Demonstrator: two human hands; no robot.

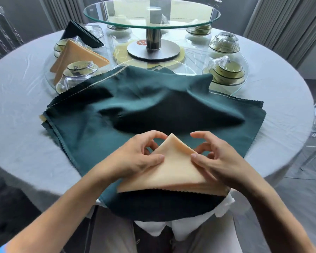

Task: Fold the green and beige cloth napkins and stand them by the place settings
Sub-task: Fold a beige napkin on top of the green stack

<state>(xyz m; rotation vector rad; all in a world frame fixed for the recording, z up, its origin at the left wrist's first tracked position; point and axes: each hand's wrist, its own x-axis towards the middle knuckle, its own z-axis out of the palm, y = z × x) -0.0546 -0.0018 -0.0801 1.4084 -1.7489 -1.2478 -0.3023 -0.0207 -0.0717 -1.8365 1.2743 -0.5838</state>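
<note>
1. Head view: both bare forearms reach forward from the bottom corners and meet over a beige napkin [173,170] folded into a triangle, its point aimed away from the person.
2. The left hand [135,157] lies on the triangle's left slope, thumb pressed flat on the cloth, index finger arched toward the tip, the other fingers curled behind the edge.
3. The right hand [213,157] mirrors it on the right slope, thumb pressing down near the edge, index finger hooked toward the tip; both hands pinch the fold loosely rather than clench it.
4. The beige napkin rests on a stack of green napkins [153,106], whose top sheet is rumpled and whose near edge hangs over the table's edge [16,143].
5. Beyond the green stack stands a glass turntable [151,13] on a metal post.
6. Left of the turntable's post, a folded beige triangle [75,55] and a folded dark green triangle [80,34] lean beside wrapped bowl sets [80,70].
</note>
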